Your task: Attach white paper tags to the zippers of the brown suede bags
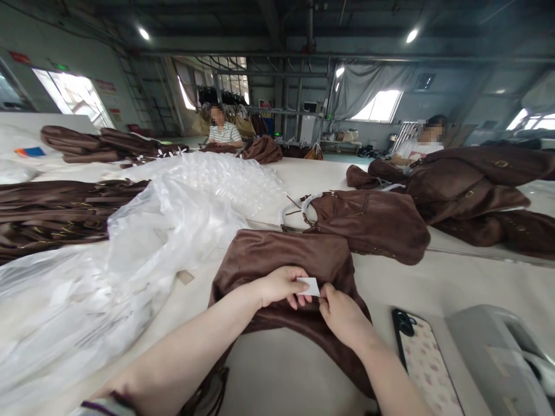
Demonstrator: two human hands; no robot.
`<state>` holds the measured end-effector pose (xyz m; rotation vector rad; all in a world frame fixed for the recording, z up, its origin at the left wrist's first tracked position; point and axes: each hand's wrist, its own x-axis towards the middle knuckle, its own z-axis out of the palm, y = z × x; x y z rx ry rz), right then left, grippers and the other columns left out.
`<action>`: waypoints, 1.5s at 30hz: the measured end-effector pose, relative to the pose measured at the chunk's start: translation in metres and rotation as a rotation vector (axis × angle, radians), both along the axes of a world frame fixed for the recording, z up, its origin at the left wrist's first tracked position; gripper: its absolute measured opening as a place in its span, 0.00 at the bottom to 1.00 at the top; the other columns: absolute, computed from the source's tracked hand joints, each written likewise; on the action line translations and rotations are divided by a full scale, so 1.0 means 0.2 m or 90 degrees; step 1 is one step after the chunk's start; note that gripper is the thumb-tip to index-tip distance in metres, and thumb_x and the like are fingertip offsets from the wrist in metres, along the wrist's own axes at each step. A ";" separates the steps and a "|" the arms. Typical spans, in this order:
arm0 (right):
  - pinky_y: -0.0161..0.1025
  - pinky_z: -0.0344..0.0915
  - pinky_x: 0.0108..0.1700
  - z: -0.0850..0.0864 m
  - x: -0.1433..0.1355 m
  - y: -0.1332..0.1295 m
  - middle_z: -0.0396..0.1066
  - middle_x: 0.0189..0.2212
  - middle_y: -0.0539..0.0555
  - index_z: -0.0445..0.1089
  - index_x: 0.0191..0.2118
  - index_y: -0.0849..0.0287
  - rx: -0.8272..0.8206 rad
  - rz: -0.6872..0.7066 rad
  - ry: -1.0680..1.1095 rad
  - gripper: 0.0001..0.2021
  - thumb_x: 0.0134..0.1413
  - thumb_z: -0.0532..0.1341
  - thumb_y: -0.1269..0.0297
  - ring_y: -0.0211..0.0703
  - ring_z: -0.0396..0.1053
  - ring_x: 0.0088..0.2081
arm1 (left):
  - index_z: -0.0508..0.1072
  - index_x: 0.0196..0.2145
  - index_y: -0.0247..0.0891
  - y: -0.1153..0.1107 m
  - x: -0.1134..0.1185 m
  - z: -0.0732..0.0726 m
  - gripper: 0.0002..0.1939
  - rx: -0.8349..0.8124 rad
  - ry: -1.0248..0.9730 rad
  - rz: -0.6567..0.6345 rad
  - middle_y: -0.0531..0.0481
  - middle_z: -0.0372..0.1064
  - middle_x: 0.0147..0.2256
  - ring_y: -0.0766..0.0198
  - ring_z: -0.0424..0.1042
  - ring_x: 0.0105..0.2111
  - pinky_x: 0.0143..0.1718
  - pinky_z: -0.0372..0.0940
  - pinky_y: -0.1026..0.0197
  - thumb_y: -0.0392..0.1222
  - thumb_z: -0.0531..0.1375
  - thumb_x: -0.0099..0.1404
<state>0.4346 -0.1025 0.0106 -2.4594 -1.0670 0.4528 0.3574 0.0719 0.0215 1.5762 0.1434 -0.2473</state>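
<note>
Just above a dark brown bag (pixel 286 248) spread on the table, my left hand (pixel 284 287) pinches a small white card (pixel 309 286) between thumb and fingers. My right hand (pixel 340 309) is closed at the card's right corner, thumb and forefinger pressed together; whether they grip the card itself or a thin piece at its edge is too small to make out. The bag's strap part curves toward me on both sides below my wrists. Behind it lies another brown bag (pixel 373 222) with white-wrapped handles (pixel 310 203).
Clear plastic bags (pixel 173 219) heap up on the left, beside stacked brown straps (pixel 52 214). At right lie a patterned phone (pixel 427 361) and a grey machine (pixel 489 352). More brown bags (pixel 468 185) pile behind. Two people (pixel 223 133) sit across the table (pixel 433 277).
</note>
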 end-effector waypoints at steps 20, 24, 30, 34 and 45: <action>0.31 0.59 0.29 0.04 -0.19 -0.13 0.75 0.26 0.50 0.67 0.34 0.57 0.035 0.118 0.085 0.02 0.52 0.60 0.68 0.35 0.71 0.25 | 0.73 0.26 0.35 0.00 -0.36 0.16 0.04 0.240 0.181 -0.074 0.50 0.73 0.23 0.64 0.74 0.25 0.25 0.66 0.66 0.38 0.63 0.52; 0.39 0.62 0.36 0.07 -0.26 -0.08 0.75 0.33 0.60 0.68 0.37 0.60 0.019 0.042 -0.044 0.10 0.47 0.63 0.63 0.50 0.73 0.36 | 0.72 0.34 0.36 -0.11 -0.33 0.17 0.06 0.300 0.056 0.151 0.49 0.75 0.28 0.63 0.75 0.30 0.32 0.69 0.63 0.40 0.59 0.58; 0.43 0.65 0.36 0.05 -0.33 -0.06 0.75 0.31 0.66 0.70 0.35 0.64 -0.051 0.021 -0.174 0.07 0.48 0.58 0.69 0.55 0.74 0.36 | 0.70 0.37 0.37 -0.25 -0.31 -0.03 0.08 0.507 -0.136 0.497 0.40 0.62 0.56 0.51 0.58 0.59 0.60 0.52 0.43 0.33 0.53 0.61; 0.41 0.65 0.35 0.04 -0.32 -0.05 0.76 0.31 0.63 0.70 0.34 0.63 -0.061 0.043 -0.208 0.06 0.51 0.57 0.68 0.53 0.75 0.34 | 0.69 0.35 0.38 -0.22 -0.25 -0.16 0.09 0.759 -0.264 0.435 0.41 0.57 0.60 0.55 0.52 0.62 0.63 0.42 0.42 0.30 0.52 0.60; 0.38 0.58 0.30 0.01 -0.18 -0.04 0.76 0.29 0.59 0.68 0.34 0.60 -0.043 -0.008 -0.228 0.06 0.54 0.53 0.71 0.49 0.75 0.32 | 0.70 0.31 0.36 -0.16 0.01 -0.06 0.04 0.577 -0.247 0.446 0.40 0.63 0.54 0.55 0.59 0.58 0.61 0.50 0.49 0.31 0.56 0.58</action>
